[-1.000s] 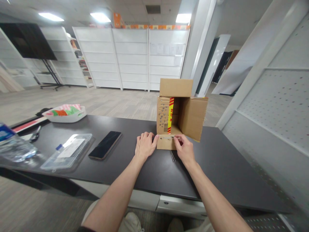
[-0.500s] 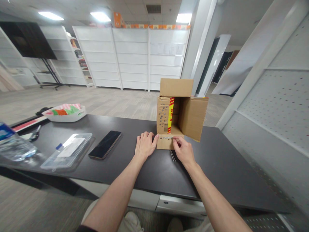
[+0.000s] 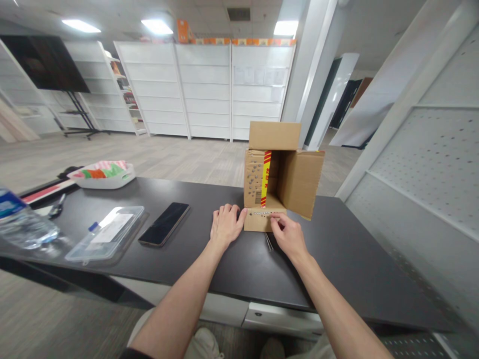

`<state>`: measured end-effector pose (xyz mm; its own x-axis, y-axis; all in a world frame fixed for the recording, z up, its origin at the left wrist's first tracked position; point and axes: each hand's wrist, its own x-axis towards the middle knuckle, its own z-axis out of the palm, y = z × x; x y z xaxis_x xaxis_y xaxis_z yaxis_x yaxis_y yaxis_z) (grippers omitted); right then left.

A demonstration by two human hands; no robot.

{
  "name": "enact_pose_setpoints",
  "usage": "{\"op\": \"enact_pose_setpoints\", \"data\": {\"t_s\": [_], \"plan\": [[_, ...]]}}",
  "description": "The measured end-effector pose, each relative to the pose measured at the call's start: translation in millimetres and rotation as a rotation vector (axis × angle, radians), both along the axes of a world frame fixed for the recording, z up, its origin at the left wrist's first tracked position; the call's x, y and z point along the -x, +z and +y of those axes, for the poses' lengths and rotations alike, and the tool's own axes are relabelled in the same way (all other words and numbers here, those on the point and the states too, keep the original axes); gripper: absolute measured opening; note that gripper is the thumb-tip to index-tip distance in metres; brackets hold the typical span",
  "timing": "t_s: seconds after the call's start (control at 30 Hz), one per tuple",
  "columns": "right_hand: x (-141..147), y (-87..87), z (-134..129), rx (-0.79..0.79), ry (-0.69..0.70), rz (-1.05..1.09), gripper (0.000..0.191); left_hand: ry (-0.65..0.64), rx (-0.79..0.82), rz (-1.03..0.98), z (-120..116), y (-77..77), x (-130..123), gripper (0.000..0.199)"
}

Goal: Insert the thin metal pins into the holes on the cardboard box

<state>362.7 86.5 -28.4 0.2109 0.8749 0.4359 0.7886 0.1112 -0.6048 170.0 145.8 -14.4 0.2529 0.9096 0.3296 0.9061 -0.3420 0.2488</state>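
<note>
On the desk stands an open cardboard box (image 3: 302,182), its side flaps spread and a red-and-yellow tape strip (image 3: 266,177) down the left one. Small grey round heads dot that left flap. The lower front flap (image 3: 254,225) lies toward me, with a row of small silvery heads (image 3: 262,214) and some dark holes. My left hand (image 3: 227,223) rests on the desk, fingers extended, thumb against the flap's left edge. Over the flap's right part, my right hand (image 3: 289,233) has thumb and forefinger pinched together; anything between them is too small to make out. Thin metal rods (image 3: 270,242) stick out below the flap.
Left of my hands lie a dark phone (image 3: 164,224) and a clear plastic case (image 3: 107,234). Farther left are a water bottle (image 3: 24,222) and a white tray (image 3: 108,180) with colourful contents. A perforated white panel (image 3: 430,149) stands along the right.
My right hand's pinched fingertips have moved slightly right along the flap, showing more of the silvery row. The left hand stays at the flap's edge.
</note>
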Motion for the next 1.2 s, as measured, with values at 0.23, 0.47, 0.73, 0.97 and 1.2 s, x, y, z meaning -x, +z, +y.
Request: {"op": "enact_pose_setpoints", "data": {"t_s": [0.23, 0.47, 0.73, 0.97, 1.2], "plan": [[1, 7.4, -8, 0.112, 0.203, -0.049, 0.026, 0.006, 0.016, 0.000, -1, 1.2, -1, 0.054], [5, 13.2, -13, 0.217, 0.254, -0.144, 0.027, 0.011, 0.041, -0.015, -2, 2.1, -2, 0.054], [7, 15.3, -14, 0.231, 0.270, -0.203, 0.020, 0.016, 0.038, -0.013, -1, 2.2, -2, 0.055], [8, 18.0, -16, 0.237, 0.289, -0.191, 0.026, 0.005, 0.009, -0.018, 0, -1.1, -1, 0.053], [14, 22.2, -19, 0.174, 0.372, -0.276, 0.026, 0.006, 0.016, -0.017, 1, -0.6, -1, 0.053]]}}
